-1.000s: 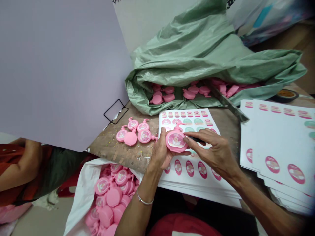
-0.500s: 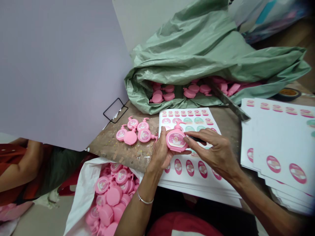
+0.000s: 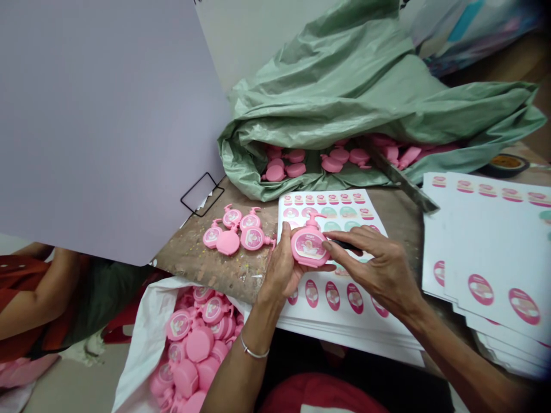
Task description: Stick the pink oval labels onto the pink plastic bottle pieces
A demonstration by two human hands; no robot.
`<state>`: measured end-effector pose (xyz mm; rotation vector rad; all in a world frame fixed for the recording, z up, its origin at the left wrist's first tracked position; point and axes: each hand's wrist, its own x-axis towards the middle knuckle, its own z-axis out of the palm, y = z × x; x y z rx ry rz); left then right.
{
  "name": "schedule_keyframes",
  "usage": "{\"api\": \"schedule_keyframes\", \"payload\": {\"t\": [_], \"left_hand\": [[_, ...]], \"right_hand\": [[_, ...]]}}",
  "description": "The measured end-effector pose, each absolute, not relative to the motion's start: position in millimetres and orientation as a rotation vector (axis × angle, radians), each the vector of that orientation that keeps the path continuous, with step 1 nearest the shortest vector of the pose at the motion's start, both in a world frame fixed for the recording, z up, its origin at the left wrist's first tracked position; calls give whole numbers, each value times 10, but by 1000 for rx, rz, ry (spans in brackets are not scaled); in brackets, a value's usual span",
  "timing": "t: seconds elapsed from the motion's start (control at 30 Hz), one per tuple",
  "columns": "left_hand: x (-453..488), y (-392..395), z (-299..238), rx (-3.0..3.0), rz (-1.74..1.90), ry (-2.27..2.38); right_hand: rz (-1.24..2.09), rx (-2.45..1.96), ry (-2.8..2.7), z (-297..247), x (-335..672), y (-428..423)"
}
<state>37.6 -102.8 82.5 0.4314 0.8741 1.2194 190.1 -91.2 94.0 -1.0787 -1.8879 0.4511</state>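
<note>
The left hand (image 3: 279,269) grips a small pink pump bottle (image 3: 309,245), fingers curled behind it, just above a sheet of labels (image 3: 329,205). The right hand (image 3: 374,272) pinches a slim dark tool (image 3: 345,245) between its fingers, right beside the bottle. Four pink bottles (image 3: 239,232) lie on the bench (image 3: 210,269); more fill a white sack (image 3: 142,327) and a green plastic bag (image 3: 344,86).

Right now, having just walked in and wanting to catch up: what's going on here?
A person's left hand holds a labelled pink pump-shaped plastic piece while the right hand brings a dark tool to it, above a sticker sheet. More pink pieces lie in a white sack and a green sack.
</note>
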Motion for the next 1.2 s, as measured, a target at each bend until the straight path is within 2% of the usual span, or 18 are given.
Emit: {"api": "schedule_keyframes", "payload": {"t": [0.3, 0.53, 0.7, 0.77, 0.87, 1.03, 1.2], "left_hand": [[322, -1074, 885, 584, 1151, 787], [248, -1138, 888, 654, 1094, 806], [361, -1186, 940, 685, 1029, 784], [368, -1204, 913, 712, 1016, 829], [209, -1169, 785, 754, 1075, 1082], [-366, -943, 499, 1138, 1188, 1940], [-613, -829, 352, 1617, 1402, 2337]], "right_hand": [[371, -1072, -1913, 938, 1906, -912], [35, -1357, -1944, 941, 2049, -814], [572, -1277, -1813, 832, 1962, -714], [648, -1285, -1781, 725, 1964, -557], [584, -1406, -1755, 597, 2116, -73], [414, -1829, -1725, 596, 2281, 963], [459, -1939, -1632, 621, 2070, 1519]]}}
